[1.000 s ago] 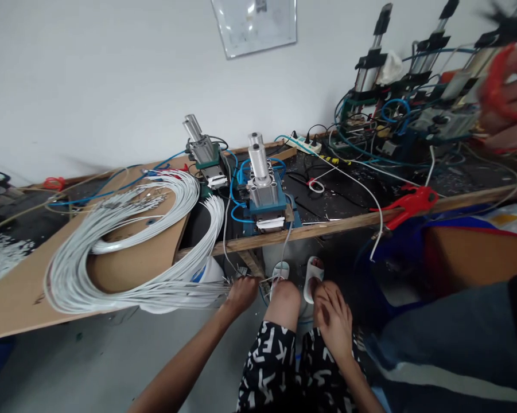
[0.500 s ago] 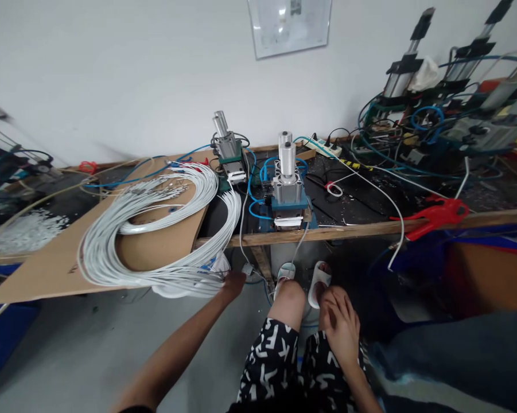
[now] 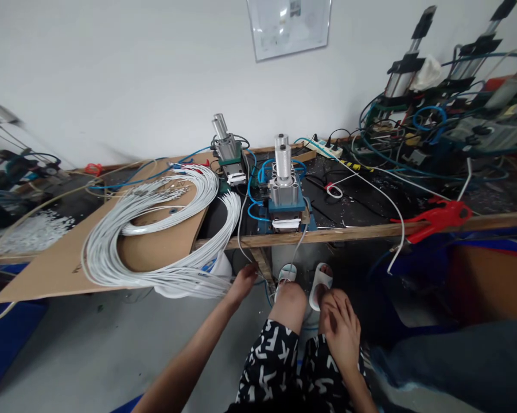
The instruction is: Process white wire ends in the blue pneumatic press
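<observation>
Soft light pales the wall (image 3: 133, 74), glare spots the hanging sheet (image 3: 299, 34), shadow darkens under the bench (image 3: 361, 232), edges blur.

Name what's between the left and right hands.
Head view: the left knee stands between the left hand and the right hand, which rests on the right leg. A white sandal shows beyond that knee.

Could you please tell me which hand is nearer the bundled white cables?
Left: the left hand is beside the bundled white cables; the right hand rests farther away, on the right knee.
</observation>
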Action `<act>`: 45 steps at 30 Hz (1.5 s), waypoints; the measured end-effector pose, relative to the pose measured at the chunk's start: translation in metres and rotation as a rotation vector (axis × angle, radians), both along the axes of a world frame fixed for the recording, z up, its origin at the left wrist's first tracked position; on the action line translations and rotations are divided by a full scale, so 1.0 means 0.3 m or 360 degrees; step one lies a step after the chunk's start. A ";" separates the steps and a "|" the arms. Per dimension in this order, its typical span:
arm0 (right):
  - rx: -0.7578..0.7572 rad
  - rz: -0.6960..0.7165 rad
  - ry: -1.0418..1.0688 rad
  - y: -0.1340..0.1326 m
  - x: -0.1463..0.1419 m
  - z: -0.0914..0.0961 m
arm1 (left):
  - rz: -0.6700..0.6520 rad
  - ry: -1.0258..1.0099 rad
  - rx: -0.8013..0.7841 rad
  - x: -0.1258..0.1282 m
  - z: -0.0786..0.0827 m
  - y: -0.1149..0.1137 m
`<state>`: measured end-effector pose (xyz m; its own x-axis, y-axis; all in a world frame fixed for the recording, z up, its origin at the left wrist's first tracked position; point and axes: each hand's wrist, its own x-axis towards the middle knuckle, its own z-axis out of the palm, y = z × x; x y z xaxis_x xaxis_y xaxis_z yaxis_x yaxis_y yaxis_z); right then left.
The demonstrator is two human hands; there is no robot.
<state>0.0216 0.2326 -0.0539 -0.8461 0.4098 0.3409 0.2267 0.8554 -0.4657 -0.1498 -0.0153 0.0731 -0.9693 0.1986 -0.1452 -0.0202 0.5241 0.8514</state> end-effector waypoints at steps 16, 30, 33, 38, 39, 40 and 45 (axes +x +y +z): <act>-0.0016 -0.0016 0.0042 -0.009 0.005 -0.048 | -0.0118 0.1003 -0.0933 0.039 0.536 -0.061; -0.0214 0.0116 0.0127 0.011 0.010 -0.048 | 0.0257 0.1102 -0.1049 -0.228 0.563 0.000; -0.0387 0.0045 0.0174 0.015 -0.006 -0.024 | 0.0303 0.1166 -0.0915 -0.145 0.569 -0.005; -0.1259 0.0106 0.0481 -0.049 -0.075 0.234 | -0.0410 0.1532 -0.0679 0.046 0.514 -0.006; -0.1479 0.0161 0.0489 -0.072 -0.095 0.320 | -0.0567 0.1553 -0.0705 0.077 0.496 -0.001; -0.1672 0.0260 0.0483 -0.097 -0.116 0.411 | -0.0681 0.1552 -0.0732 0.102 0.479 0.006; -0.2171 0.0668 0.0665 -0.179 -0.224 0.757 | -0.0884 0.1481 -0.0722 0.151 0.421 0.022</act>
